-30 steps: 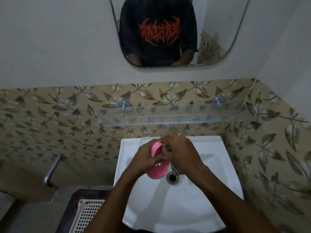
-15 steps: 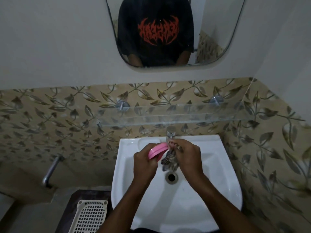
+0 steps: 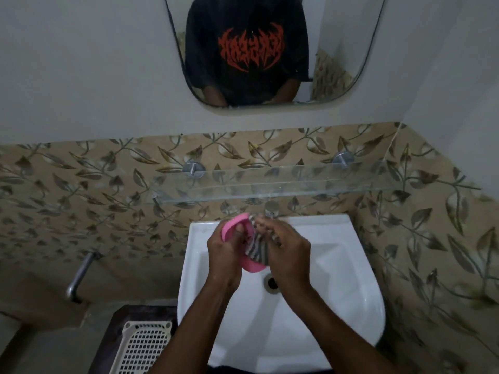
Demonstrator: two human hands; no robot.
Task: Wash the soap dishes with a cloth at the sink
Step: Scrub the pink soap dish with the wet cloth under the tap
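Left hand [image 3: 225, 248] grasps the pink dish [image 3: 234, 230], now turned face-up over the sink [image 3: 348, 298]. Right hand [image 3: 290, 252], fingers clenched on the cloth [image 3: 258, 249], has moved inside it: scrubbing under way.

Light: dim, flat, source not visible | Glare: soft sheen on white sink [image 3: 359, 306] | Blur: slight softness at hands | Edges: wide-angle bowing, darker corners

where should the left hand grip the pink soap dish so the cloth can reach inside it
By its long rim, from the left. The pink soap dish is tilted on edge over the sink, hollow facing right, so the left hand clamps the edge while the right hand presses the striped cloth in.
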